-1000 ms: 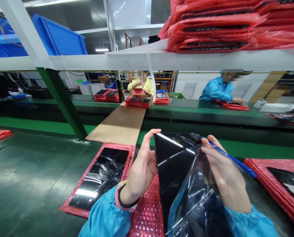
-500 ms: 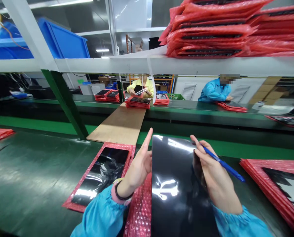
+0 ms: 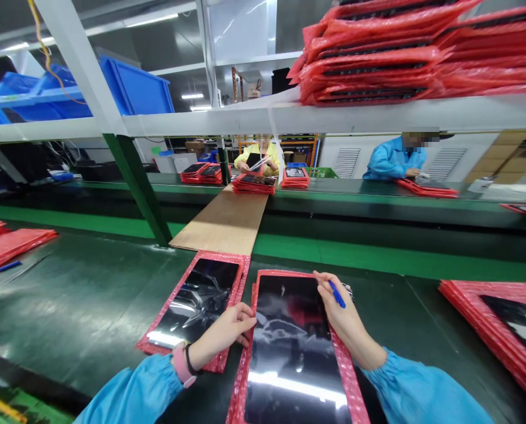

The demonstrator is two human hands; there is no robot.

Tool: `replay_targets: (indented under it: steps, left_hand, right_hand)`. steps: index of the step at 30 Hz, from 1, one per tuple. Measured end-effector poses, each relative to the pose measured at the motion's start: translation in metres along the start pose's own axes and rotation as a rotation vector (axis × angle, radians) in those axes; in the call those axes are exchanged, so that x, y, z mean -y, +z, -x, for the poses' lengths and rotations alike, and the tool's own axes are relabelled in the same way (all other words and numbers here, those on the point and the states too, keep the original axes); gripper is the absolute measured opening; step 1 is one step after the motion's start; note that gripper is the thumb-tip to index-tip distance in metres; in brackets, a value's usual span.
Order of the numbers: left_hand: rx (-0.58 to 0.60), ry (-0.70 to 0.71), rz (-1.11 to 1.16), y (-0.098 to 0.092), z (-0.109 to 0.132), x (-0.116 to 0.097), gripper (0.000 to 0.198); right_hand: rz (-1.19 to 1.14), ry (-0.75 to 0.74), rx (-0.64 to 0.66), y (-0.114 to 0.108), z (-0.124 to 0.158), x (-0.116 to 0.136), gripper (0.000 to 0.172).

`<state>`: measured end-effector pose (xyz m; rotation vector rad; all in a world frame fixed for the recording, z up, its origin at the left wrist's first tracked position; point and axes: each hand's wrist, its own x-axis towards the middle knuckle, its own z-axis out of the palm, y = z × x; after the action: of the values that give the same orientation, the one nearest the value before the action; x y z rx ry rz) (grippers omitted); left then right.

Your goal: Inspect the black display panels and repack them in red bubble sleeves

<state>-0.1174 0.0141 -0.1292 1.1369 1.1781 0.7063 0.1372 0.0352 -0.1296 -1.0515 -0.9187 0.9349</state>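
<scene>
A glossy black panel (image 3: 289, 306) lies face up in front of the wearer, on a red bubble-wrap sheet (image 3: 350, 377) whose margin shows along its top and both long sides; take it as the centre of the clock, with twelve pointing away from the wearer. The left hand (image 3: 230, 327) is at its nine o'clock edge, fingers bent and close together, the tips touching the border of panel and wrap; whether they pinch either one I cannot tell. The right hand (image 3: 340, 309) is at the one o'clock corner, fingertips against the panel, with a blue pen-like tool (image 3: 337, 294) clamped among its fingers. Near, toward ten o'clock, a second black panel (image 3: 201, 291) under creased clear film lies on its own red wrap, beside the left forearm. At eleven o'clock a plain wooden board (image 3: 227, 221) reaches from this green bench (image 3: 90, 288) to the far one. At three o'clock, well apart, stands a stack of red wrapped packs (image 3: 466, 306); between nine and ten, near the far left edge, lie flat red packs (image 3: 16, 247) with a blue pen (image 3: 9, 266) just beside them. Across the gap, a person in yellow (image 3: 269, 153) sits just short of twelve and a person in blue (image 3: 390, 159) at one. On the overhead shelf (image 3: 236, 122), blue bins (image 3: 135, 88) stand toward eleven and a red-wrapped pile (image 3: 369, 59) at one.
</scene>
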Motion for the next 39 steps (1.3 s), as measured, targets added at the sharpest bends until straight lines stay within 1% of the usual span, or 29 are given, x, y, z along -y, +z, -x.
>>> replay_targets:
  steps: [2,4,7,9,10,12,14,15,18,21,23,25,28,30,32,34,36,39]
  left_hand:
    - [-0.003,-0.031,-0.025,0.001,0.0,0.001,0.048]
    - [0.01,-0.056,-0.048,0.0,-0.001,0.0,0.049]
    - [0.022,-0.047,-0.077,0.0,-0.007,-0.003,0.051]
    - [0.022,-0.03,-0.092,0.001,-0.012,-0.006,0.052]
    - [0.024,-0.027,-0.094,0.002,-0.014,-0.008,0.052]
    - [0.024,-0.027,-0.085,0.003,-0.018,-0.012,0.052]
    - [0.019,-0.033,-0.064,0.004,-0.021,-0.017,0.052]
    - [0.021,-0.044,-0.054,0.004,-0.022,-0.018,0.052]
    - [0.05,-0.098,-0.036,0.003,-0.025,-0.023,0.048]
    - [0.074,-0.106,-0.011,0.005,-0.024,-0.029,0.041]
    - [0.075,-0.056,0.04,0.009,-0.021,-0.034,0.034]
    - [0.059,0.013,0.119,0.015,-0.015,-0.04,0.027]
    - [0.023,0.086,0.233,0.016,-0.007,-0.047,0.024]
    - [0.01,0.112,0.28,0.006,-0.004,-0.049,0.028]
    - [0.002,0.135,0.307,-0.016,-0.003,-0.05,0.038]
    - [-0.02,0.153,0.323,-0.046,-0.002,-0.049,0.048]
    - [-0.066,0.162,0.337,-0.082,-0.003,-0.046,0.056]
    - [-0.152,0.149,0.332,-0.132,-0.007,-0.035,0.068]
  right_hand:
    - [0.058,-0.042,0.02,-0.007,0.007,0.004,0.029]
    - [0.098,-0.087,0.001,-0.02,0.007,0.007,0.032]
    - [0.129,-0.121,-0.113,-0.048,-0.007,0.002,0.042]
    - [0.145,-0.097,-0.193,-0.066,-0.019,-0.008,0.047]
    - [0.151,-0.064,-0.201,-0.074,-0.025,-0.013,0.045]
    - [0.157,0.014,-0.177,-0.085,-0.034,-0.023,0.033]
    - [0.154,0.083,-0.137,-0.09,-0.041,-0.031,0.021]
    - [0.15,0.108,-0.123,-0.092,-0.043,-0.035,0.018]
    - [0.126,0.146,-0.098,-0.094,-0.048,-0.041,0.017]
    - [0.074,0.13,-0.098,-0.096,-0.049,-0.044,0.017]
    - [0.032,0.103,-0.119,-0.096,-0.047,-0.045,0.02]
    - [0.001,0.077,-0.154,-0.096,-0.046,-0.044,0.03]
    - [-0.015,0.045,-0.209,-0.096,-0.044,-0.042,0.041]
    - [-0.005,0.018,-0.24,-0.098,-0.043,-0.039,0.043]
    - [0.026,-0.022,-0.278,-0.1,-0.039,-0.034,0.044]
    - [0.061,-0.074,-0.316,-0.101,-0.032,-0.027,0.043]
    - [0.079,-0.112,-0.321,-0.099,-0.02,-0.018,0.038]
    - [0.077,-0.093,-0.251,-0.089,0.002,-0.004,0.032]
